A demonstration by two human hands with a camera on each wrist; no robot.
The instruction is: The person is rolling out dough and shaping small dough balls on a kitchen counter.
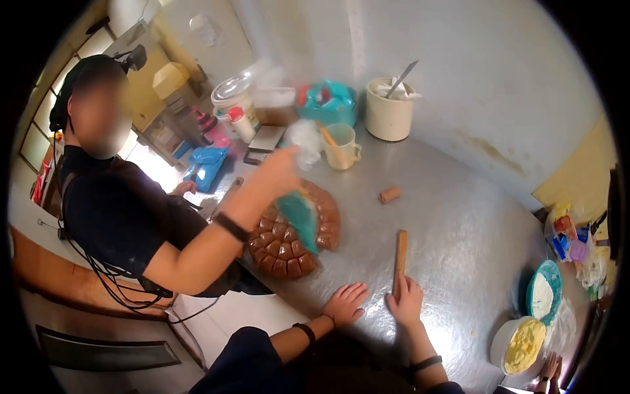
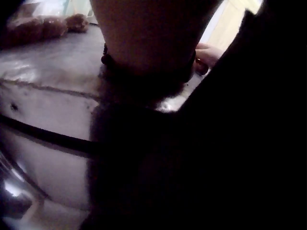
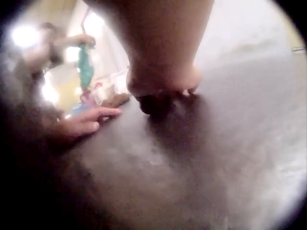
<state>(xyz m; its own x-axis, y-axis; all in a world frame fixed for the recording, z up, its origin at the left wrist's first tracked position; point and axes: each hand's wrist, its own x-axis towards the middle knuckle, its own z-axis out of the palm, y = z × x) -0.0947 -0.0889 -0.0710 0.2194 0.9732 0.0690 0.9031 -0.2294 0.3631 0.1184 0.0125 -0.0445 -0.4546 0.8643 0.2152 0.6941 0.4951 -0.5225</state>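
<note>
My left hand lies on the metal table with its fingers spread and straight, holding nothing. To its right, my right hand grips the near end of a slim wooden stick, which points away from me. In the right wrist view the right hand is curled low over the tabletop and hides what it holds. Ahead and left sits a mass of brown dough cut into pieces, with green plastic over part of it. A small brown dough roll lies beyond the stick.
Another person at the left reaches an arm over the dough. A plastic jug, a cream tub and a teal basket stand along the wall. At right are a teal bowl of white powder and a yellow-filled tub.
</note>
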